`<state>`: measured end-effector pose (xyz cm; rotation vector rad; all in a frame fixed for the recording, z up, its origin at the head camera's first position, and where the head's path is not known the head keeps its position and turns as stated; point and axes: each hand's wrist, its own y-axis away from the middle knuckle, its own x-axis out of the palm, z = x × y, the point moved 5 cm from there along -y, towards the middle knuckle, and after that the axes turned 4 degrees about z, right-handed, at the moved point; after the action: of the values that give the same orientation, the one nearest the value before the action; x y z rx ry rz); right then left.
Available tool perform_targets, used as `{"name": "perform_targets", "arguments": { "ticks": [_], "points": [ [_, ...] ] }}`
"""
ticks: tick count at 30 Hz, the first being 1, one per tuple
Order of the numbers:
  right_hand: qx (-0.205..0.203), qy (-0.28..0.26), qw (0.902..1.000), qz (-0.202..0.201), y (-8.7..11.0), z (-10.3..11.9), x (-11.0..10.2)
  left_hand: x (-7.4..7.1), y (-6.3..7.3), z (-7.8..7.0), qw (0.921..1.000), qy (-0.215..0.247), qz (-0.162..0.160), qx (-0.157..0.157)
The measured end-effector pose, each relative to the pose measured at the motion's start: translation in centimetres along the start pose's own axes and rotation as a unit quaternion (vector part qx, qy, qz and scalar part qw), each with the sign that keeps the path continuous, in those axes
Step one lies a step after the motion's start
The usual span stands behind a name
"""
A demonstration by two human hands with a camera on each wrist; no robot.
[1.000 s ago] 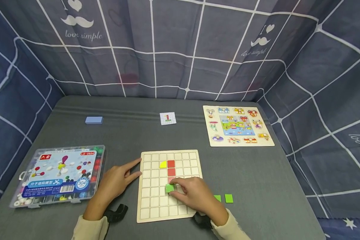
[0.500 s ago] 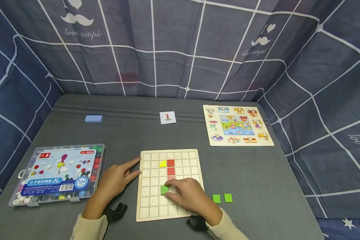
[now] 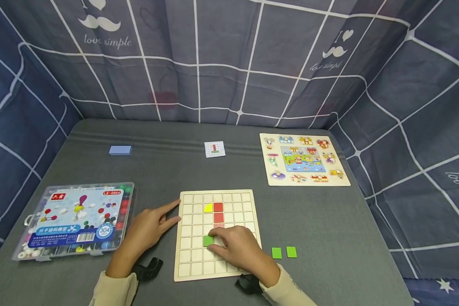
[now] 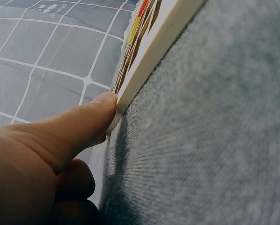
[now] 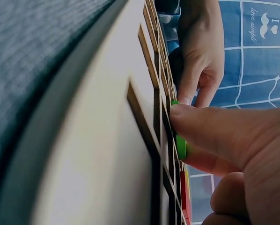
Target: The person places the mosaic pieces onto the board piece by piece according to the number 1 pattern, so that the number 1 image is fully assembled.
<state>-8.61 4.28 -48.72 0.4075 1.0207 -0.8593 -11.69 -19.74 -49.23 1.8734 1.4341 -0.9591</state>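
A wooden grid board point(image 3: 189, 267) lies at the front middle of the table. My right hand point(image 3: 239, 248) is over its centre, pinching a green square tile point(image 3: 208, 241) between thumb and forefinger, low over a cell; the right wrist view shows the thumb across the green tile point(image 5: 181, 147). Up the board run two red squares point(image 3: 218, 207), a pinkish-red one point(image 3: 219, 225) partly covered by my fingers, and a yellow piece with a rounded corner point(image 3: 208, 208). My left hand point(image 3: 147, 229) touches the board's left edge with extended forefinger and thumb point(image 4: 79, 124).
Two loose green tiles point(image 3: 284, 252) lie right of the board. A clear plastic case point(image 3: 72, 221) of coloured balls sits at left. Behind are a blue block point(image 3: 120, 150), a small pattern card point(image 3: 214, 149) and a wooden picture puzzle point(image 3: 304, 160). Gridded cloth point(image 3: 222, 93) walls the table.
My right hand has moved slightly left with the green tile, from below the red column to one cell further left. The left hand stays at the board's edge.
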Motion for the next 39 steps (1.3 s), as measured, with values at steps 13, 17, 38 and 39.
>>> {"name": "perform_targets", "arguments": {
  "ticks": [13,17,38,39],
  "points": [
    [0.004,0.012,0.9998,-0.012,0.2,-0.1,-0.2,-0.1,-0.1,0.0,1.0000,0.003,-0.004,0.000],
    [0.013,0.017,0.9995,-0.022,0.9,-0.2,-0.3,0.0,0.0,-0.1,1.0000,0.002,0.003,-0.001],
    [0.093,-0.045,0.9848,-0.139,11.8,-7.6,-5.9,0.0,-0.2,0.1,0.9998,-0.007,0.014,-0.009],
    [0.099,-0.043,0.9841,-0.141,12.3,-7.9,-6.3,0.0,-0.2,0.1,0.9998,-0.007,0.013,-0.009]
  ]
}}
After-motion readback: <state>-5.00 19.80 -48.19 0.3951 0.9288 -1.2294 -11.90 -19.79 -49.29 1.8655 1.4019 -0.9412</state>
